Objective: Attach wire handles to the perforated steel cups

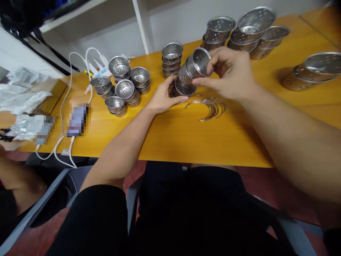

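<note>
Pinching tilted cups, maybe two, with right hand just above low cup, gripping low cup in left hand

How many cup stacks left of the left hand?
5: back stack, left stack, middle stack, right stack, front stack. More may be hidden behind them.

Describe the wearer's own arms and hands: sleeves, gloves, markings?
Left hand and right hand: ungloved; no watch or bracelet visible. Left arm: plain black sleeve, forearm bare. Right arm: forearm bare, sleeve unclear. No markings discernible.
</note>
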### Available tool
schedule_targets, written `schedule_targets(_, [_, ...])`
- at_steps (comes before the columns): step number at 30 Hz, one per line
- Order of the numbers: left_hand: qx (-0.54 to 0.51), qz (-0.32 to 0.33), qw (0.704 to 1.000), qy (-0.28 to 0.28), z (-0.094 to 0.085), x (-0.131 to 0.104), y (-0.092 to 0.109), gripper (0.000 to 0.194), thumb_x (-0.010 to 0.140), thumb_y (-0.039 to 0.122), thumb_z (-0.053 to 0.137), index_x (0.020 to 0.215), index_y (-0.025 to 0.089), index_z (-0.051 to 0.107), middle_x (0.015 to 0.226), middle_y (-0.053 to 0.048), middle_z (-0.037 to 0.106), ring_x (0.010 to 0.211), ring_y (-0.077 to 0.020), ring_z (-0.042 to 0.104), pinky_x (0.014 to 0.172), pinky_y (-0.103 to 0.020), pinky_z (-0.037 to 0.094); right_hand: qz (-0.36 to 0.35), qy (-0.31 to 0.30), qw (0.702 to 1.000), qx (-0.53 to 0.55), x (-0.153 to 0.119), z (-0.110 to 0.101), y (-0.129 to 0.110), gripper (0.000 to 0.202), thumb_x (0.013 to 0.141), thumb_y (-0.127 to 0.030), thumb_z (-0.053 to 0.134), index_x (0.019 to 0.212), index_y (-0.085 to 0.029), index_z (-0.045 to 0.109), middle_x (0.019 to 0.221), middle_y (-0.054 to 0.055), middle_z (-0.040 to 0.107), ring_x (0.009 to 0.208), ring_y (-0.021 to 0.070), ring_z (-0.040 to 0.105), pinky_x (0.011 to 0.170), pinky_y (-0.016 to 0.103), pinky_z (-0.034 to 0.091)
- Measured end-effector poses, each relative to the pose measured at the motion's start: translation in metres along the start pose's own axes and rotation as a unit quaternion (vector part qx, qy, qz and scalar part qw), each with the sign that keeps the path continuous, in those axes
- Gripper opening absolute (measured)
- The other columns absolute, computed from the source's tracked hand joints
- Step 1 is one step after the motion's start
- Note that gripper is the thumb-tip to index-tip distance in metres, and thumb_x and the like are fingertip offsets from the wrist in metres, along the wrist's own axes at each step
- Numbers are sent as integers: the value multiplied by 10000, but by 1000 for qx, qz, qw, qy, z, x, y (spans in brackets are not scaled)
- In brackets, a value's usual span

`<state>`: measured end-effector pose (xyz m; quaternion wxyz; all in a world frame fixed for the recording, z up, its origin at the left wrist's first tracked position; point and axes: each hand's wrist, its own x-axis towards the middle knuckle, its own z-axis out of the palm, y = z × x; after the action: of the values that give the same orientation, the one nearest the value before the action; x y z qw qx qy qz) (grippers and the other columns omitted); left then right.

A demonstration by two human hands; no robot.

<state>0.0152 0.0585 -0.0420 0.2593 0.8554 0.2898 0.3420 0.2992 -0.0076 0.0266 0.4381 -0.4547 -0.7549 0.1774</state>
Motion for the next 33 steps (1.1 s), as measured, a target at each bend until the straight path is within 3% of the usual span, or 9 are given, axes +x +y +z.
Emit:
schedule_targets(3, [5, -8, 1000, 21, -1, -2, -4, 1125, 884, 939, 915, 1678, 228, 554, 1608, -215, 754, 1442, -387, 818, 1245, -637, 693, 26, 45, 997, -53, 2, -1, 3, 486, 978, -693, 954, 1000, -314, 650, 1358, 154, 777, 1300, 386, 723, 1179, 569, 628])
schedule_targets(7, [2, -22, 998, 52, -6, 0, -23, 1101, 884, 900, 941, 1668, 246, 532, 1630, -217, 732, 1438, -378, 791, 1291, -634, 648, 49, 35, 994, -92, 1, -1, 8, 368, 995, -505, 969, 992, -304, 661, 1364, 176, 792, 1317, 383, 722, 1197, 541, 602])
schedule_targets(13, [10, -42, 993, 108, -9, 2, -47, 1079, 841, 912, 955, 1597, 247, 567, 1575, -213, 752, 1440, -401, 773, 1345, -687, 594, 64, -12, 986, -152, 2, 0, 22, 311, 999, -446, 967, 1043, -243, 736, 1348, 201, 788, 1293, 401, 727, 1151, 522, 581])
schedule_targets(20, [-23, -75, 988, 131, -6, 4, -37, 1082, 809, 983, 929, 1550, 268, 595, 1542, -212, 764, 1455, -418, 759, 1367, -696, 555, 96, -38, 978, -184, 2, -1, 35, 350, 1031, -454, 939, 1200, -190, 785, 1311, 205, 774, 1205, 387, 735, 1099, 519, 589])
schedule_targets(26, [-12, -70, 988, 136, -7, 4, -35, 1116, 839, 1023, 867, 1586, 271, 517, 1576, -213, 723, 1466, -395, 742, 1348, -648, 563, 77, -34, 967, -240, -6, -10, 3, 657, 948, -406, 1009, 1472, -175, 689, 1643, 258, 587, 1580, 501, 601, 1387, 644, 473])
schedule_targets(28, [1, -64, 989, 134, -7, 3, -36, 1106, 861, 1031, 838, 1591, 266, 512, 1578, -211, 716, 1476, -394, 735, 1345, -642, 564, 60, -18, 957, -285, -7, -18, -16, 524, 1017, -391, 919, 1427, -157, 692, 1652, 313, 581, 1597, 546, 588, 1370, 670, 490])
schedule_targets(30, [13, -57, 989, 133, -8, 3, -37, 1081, 879, 1022, 830, 1596, 275, 517, 1583, -204, 715, 1498, -399, 725, 1362, -650, 549, 68, -47, 949, -304, -6, -25, -30, 250, 1068, -412, 826, 1200, -235, 708, 1369, 240, 736, 1381, 529, 728, 1161, 694, 612])
schedule_targets(31, [17, -54, 989, 134, -8, 3, -37, 1075, 882, 1014, 837, 1602, 281, 519, 1588, -201, 715, 1507, -400, 722, 1370, -652, 543, 90, -96, 940, -315, -5, -28, -35, 245, 1069, -451, 834, 1055, -257, 686, 1168, 192, 769, 1240, 505, 778, 1057, 667, 632])
schedule_targets(33, [15, -53, 989, 139, -8, 3, -37, 1068, 875, 1002, 858, 1602, 292, 529, 1585, -196, 723, 1501, -398, 730, 1372, -650, 548, 129, -208, 905, -349, -2, -30, -38, 454, 1030, -538, 912, 833, -269, 604, 864, 123, 711, 1009, 450, 795, 900, 589, 606])
